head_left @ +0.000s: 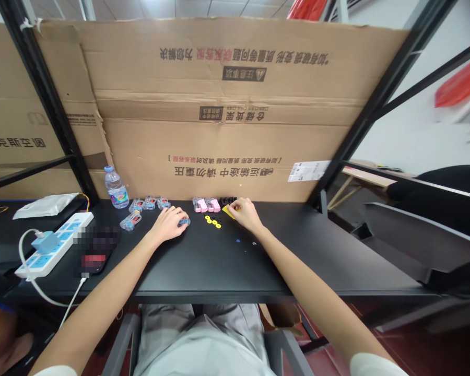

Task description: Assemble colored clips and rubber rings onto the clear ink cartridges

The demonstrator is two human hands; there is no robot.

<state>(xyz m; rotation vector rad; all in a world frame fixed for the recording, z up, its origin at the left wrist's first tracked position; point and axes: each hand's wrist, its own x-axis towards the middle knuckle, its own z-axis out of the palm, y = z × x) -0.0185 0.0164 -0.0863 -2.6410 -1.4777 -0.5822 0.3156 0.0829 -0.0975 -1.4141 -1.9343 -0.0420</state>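
Note:
My left hand (171, 222) rests on the black table (297, 261) with its fingers curled over a small blue clear toy car (184, 222). My right hand (246, 213) lies further right, fingers closed on a small yellow piece (228, 211). Between the hands lie several yellow rings (212, 220). Pink toy cars (206, 204) and a black one (227, 200) stand just behind them. More blue clear cars (149, 203) sit in a row to the left, and one (130, 221) lies apart, nearer me.
A water bottle (115, 188) stands at the back left. A white power strip (50, 245) with a blue plug and a phone (96, 250) on a cable lie at the left. A cardboard sheet (227, 109) walls the back. Tiny bits (237, 241) dot the table.

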